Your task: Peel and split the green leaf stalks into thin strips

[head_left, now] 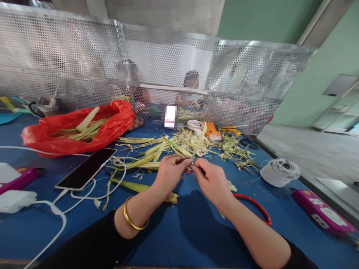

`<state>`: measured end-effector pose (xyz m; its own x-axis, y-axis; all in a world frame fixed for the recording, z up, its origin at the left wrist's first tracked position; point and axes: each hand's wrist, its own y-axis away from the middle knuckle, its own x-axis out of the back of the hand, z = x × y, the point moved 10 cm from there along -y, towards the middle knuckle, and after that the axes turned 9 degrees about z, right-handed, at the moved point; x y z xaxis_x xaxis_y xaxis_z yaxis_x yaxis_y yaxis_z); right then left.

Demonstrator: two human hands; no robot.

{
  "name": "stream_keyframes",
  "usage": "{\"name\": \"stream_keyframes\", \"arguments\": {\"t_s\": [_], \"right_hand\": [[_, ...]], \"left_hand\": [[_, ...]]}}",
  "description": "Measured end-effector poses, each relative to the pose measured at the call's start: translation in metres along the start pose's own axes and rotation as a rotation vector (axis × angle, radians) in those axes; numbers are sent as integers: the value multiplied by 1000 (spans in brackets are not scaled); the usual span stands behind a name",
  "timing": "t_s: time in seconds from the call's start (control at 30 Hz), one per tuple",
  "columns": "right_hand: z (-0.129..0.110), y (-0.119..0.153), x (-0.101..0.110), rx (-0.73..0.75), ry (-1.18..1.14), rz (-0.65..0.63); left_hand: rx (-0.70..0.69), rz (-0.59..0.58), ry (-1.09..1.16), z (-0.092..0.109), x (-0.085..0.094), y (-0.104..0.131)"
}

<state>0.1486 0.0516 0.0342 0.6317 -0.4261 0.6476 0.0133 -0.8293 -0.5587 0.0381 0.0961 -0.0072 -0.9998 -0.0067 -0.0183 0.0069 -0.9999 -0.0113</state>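
My left hand (171, 173) and my right hand (211, 182) meet over the middle of the blue table, fingertips pinched close together. Between them they hold a pale green leaf strip (200, 141), whose narrow blade sticks up past the fingers; its lower end is hidden in the grip. Long yellow-green leaves (144, 160) lie just beyond my left hand, and a thicker green leaf (131, 185) passes under that wrist. Behind the fingers is a heap of pale plant scraps (186, 139), with greener sprigs (237, 151) to its right. A red curved handle (259, 206) lies beside my right forearm.
A red plastic bag (112, 129) of leaves stands at left, near a phone (86, 169) and white cables. At right are a white string roll (280, 172) and a purple packet (322, 211). A perforated metal screen (168, 63) rises behind; people sit beyond it.
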Motion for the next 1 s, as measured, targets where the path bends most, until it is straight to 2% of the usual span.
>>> {"name": "stream_keyframes", "arguments": {"t_s": [0.13, 0.27, 0.37, 0.43, 0.53, 0.63, 0.9, 1.0], "right_hand": [[-8, 6, -3, 47, -37, 10], [-8, 5, 0, 54, 21, 29], [-4, -2, 29, 42, 29, 242], [-8, -5, 43, 106, 65, 334], [-16, -10, 34, 223, 101, 234], [-20, -9, 24, 265, 83, 152], [-14, -3, 23, 150, 33, 204], [-14, -3, 21, 165, 51, 214]], "left_hand": [[-2, 54, -10, -5, 3, 1], [68, 25, 22, -8, 2, 1], [64, -17, -17, 0, -1, 4], [53, -96, -95, 4, -9, 9], [57, -210, -208, 4, -22, 20], [27, -213, -256, 4, -24, 23], [6, -298, -289, -5, -33, 24], [-7, -300, -322, -3, -34, 25]]}}
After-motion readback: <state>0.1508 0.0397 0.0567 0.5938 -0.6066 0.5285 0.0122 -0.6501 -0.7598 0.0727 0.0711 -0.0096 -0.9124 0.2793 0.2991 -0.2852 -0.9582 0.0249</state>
